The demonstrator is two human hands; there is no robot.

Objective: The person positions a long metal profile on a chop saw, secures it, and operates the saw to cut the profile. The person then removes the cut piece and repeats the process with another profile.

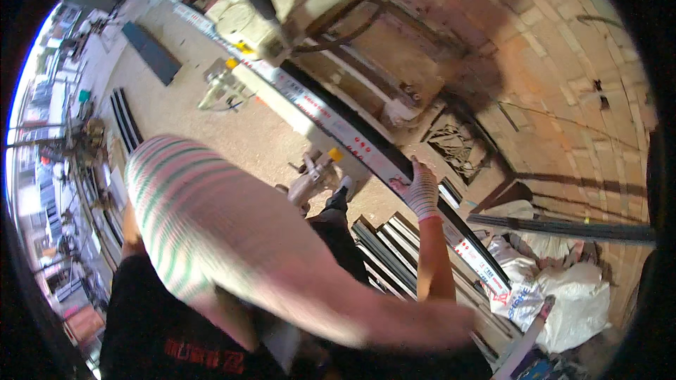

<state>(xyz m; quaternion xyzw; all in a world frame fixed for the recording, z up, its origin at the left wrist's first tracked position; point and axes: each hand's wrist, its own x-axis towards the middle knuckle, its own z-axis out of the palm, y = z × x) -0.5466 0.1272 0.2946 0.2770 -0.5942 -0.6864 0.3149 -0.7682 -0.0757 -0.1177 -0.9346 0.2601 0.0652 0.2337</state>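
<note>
A long straight profile bar (320, 114), black on one side and covered with white printed film on the other, runs diagonally from the upper left to the lower right. My right hand (422, 193), in a white knitted glove, grips its edge towards the near end. Very close to the camera, my left hand (232, 225) fills the lower left in a pale glove with green and pink stripes. Its fingers stretch to the right, blurred towards the tips, with the thumb apart below. I see nothing held in it. It hides much of what lies behind it.
A dusty bench machine (243, 17) stands beyond the bar, with supports (310, 179) under it. Several dark profiles (387, 246) lie below my right hand. White sacks (574, 309) sit at the lower right. A dark plank (151, 53) lies on the floor.
</note>
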